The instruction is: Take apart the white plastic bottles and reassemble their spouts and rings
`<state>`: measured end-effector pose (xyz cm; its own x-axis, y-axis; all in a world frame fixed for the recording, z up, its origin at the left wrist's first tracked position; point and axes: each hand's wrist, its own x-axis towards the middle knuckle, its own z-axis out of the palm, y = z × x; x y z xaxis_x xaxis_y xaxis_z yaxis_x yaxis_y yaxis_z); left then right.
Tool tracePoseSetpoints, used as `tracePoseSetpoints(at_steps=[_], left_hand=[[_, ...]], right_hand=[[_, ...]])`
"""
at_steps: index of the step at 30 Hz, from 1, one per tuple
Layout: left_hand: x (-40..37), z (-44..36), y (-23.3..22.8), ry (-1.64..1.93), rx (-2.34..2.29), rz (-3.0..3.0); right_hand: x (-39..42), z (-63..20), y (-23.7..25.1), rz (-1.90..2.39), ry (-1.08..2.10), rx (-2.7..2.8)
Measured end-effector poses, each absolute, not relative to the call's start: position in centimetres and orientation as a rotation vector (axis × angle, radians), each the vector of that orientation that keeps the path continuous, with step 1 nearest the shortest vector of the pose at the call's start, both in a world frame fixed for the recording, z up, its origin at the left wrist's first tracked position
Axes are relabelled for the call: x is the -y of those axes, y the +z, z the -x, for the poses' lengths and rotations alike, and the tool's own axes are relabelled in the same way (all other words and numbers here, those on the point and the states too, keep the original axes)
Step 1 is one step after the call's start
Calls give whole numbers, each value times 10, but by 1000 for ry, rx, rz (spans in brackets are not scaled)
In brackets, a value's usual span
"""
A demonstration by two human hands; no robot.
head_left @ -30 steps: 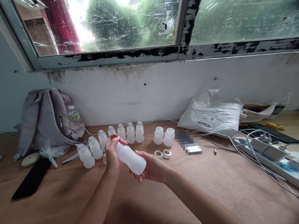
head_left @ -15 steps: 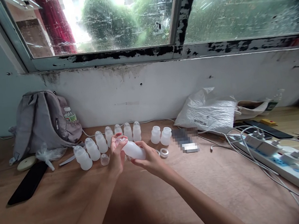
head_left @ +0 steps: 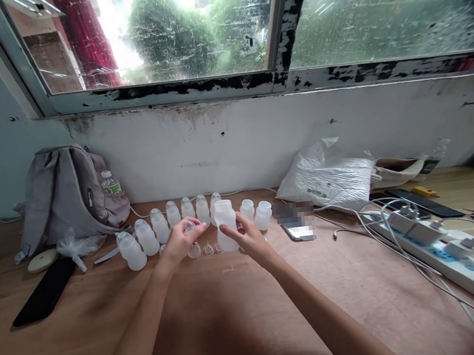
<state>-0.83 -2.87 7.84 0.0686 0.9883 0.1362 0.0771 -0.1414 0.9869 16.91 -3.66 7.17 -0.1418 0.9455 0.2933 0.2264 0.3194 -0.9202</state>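
Note:
My right hand (head_left: 249, 238) is closed round a frosted white baby bottle (head_left: 226, 226), upright and open-mouthed. Beside it to the left, my left hand (head_left: 182, 241) pinches a clear domed cap (head_left: 189, 226), apart from the bottle. Capped bottles (head_left: 147, 237) stand in a curved row behind and left of my hands. Two uncapped bottles (head_left: 263, 216) are to the right, one partly behind my right hand. On the table below my hands lie another clear cap (head_left: 194, 251) and small rings with teat-like tips (head_left: 208, 249).
A grey backpack (head_left: 63, 190), a clear plastic bag (head_left: 78, 243) and a black pouch (head_left: 46, 293) are on the left. To the right lie a phone (head_left: 300, 231), a white parcel bag (head_left: 325, 176) and a power strip (head_left: 448, 257) with tangled cables. The wall and window stand behind.
The bottle, earlier tilted between both hands, is now upright in my right hand alone. My left hand has drawn away from it with the clear cap.

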Motion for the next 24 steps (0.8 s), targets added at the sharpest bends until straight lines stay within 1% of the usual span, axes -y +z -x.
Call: tracePoseSetpoints(at_steps=[2,5,8,12,16,19,21,24], left_hand=[[33,6,79,1030,-1120,-1492],[37,-1,75,941,-1062,-1516],[36,-4,69,990,-1085,-1497],[34,-2,65,1075,-1150,-1523],[34,-4,65,1054,-1260,-1683],[34,-6,60,1028,-1384,-1842],[33,-7,56,999,-1531,-1919],[33,-5,52,954,-1718,-1953]], right_hand=[[34,-171,74,952,1087,1528],[33,-172,74,792,1279,1425],[34,-171,74,774,1292,1374],[35,-171,75,778,1249,1453],[33,-174,72,817,1215,1560],[25,-178,63,924,1050,1651],[17,-182,55,1047,794,1707],[2,-193,43,1225,325,1736]])
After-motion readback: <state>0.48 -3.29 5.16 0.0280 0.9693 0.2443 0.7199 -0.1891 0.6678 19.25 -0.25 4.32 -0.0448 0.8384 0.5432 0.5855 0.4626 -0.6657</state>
